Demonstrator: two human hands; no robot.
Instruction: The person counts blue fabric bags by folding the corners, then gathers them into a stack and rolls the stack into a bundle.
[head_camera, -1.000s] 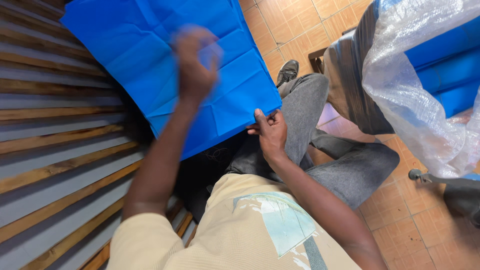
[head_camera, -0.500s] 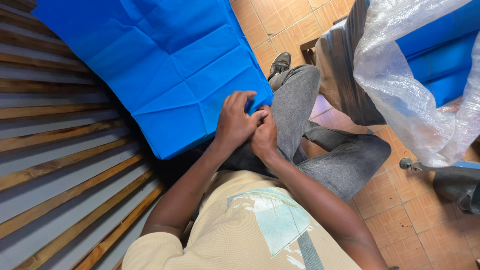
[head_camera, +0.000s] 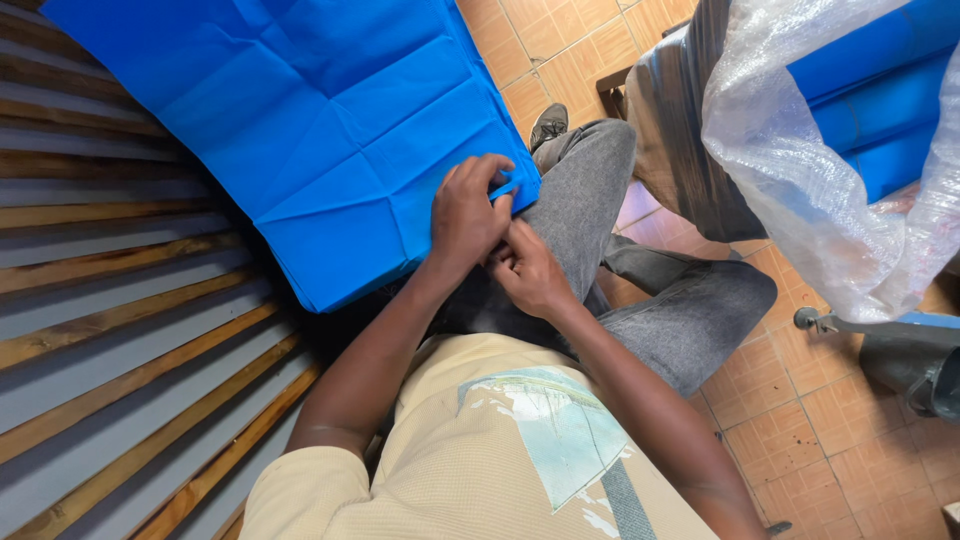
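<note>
1. right now the left hand (head_camera: 468, 212) lies on the near right corner of the blue sheet (head_camera: 300, 130), fingers curled and pinching the sheet's edge where a small fold stands up.
2. just below it, the right hand (head_camera: 530, 275) sits touching the left one, its fingers closed on the same corner of the sheet, though the exact grip is partly hidden by the left hand.
3. the blue sheet is spread flat and creased in squares over a slatted wooden table (head_camera: 110, 330), its near edge hanging just past the slats toward the person's lap.
4. the corner being held rests against the person's knee in grey trousers (head_camera: 590, 190).
5. a dark shoe (head_camera: 548, 124) shows beyond the knee on the tiled floor (head_camera: 800, 420).
6. off to the right, well apart from the hands, a clear plastic bag (head_camera: 800, 170) holds more blue material (head_camera: 880, 90) and leans over a dark seat.
7. the person's cream shirt (head_camera: 470, 460) fills the bottom of the view.
</note>
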